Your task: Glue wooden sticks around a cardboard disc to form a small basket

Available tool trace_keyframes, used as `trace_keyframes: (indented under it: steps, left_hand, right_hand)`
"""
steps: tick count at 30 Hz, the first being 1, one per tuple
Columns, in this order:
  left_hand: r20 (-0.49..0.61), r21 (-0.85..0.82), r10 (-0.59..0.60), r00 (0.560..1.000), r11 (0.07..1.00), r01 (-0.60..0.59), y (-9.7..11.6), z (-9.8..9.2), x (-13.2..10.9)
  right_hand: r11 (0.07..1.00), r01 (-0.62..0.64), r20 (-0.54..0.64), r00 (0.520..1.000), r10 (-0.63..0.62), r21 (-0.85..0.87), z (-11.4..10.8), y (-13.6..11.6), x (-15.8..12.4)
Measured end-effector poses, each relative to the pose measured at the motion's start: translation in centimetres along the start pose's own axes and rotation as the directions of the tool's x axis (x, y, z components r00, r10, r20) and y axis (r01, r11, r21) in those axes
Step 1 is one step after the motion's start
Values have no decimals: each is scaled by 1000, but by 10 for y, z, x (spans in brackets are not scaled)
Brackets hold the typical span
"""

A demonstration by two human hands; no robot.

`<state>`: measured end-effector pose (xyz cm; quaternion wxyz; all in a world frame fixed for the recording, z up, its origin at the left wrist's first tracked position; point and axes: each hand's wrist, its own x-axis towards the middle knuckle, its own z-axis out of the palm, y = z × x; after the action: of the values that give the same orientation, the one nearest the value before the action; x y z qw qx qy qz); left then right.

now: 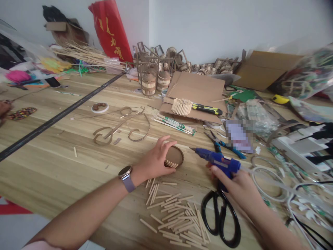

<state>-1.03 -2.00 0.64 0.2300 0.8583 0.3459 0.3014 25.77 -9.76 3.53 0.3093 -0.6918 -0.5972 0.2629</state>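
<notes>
My left hand is curled over an oval cardboard base on the wooden table, fingers pressing short wooden sticks along its near rim. A watch sits on that wrist. My right hand grips a blue hot glue gun, its nozzle pointing left toward the base, a short gap away. Several loose cut sticks lie scattered in front of me. Black-handled scissors rest under my right hand.
Blue-handled pliers, a yellow-black utility knife and a finished stick basket on flat cardboard lie beyond. More small baskets stand at the back. Cables and a power strip crowd the right. Cardboard strips lie left.
</notes>
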Motion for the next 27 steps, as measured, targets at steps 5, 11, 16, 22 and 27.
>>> trace_keyframes:
  steps: [5,11,16,22,27]
  left_hand:
    - [-2,-2,-13,1000,1000,13,0,-1,0]
    - [0,-10,-9,1000,1000,9,0,0,-1]
    - [0,-23,-20,1000,1000,20,-2,1,-1]
    - [10,-31,-57,998,998,57,-1,1,1]
    - [17,-37,-55,998,998,56,-3,2,1]
  right_hand:
    - [868,-251,184,965,188,428,-15,9,18]
    - [930,95,-97,986,-137,-354,-29,17,15]
    - [625,652,256,751,-608,-429,5,-26,-12]
    - [341,853,470,506,-723,-394,65,-70,-29]
    - [273,853,460,479,-747,-445,84,-71,-26]
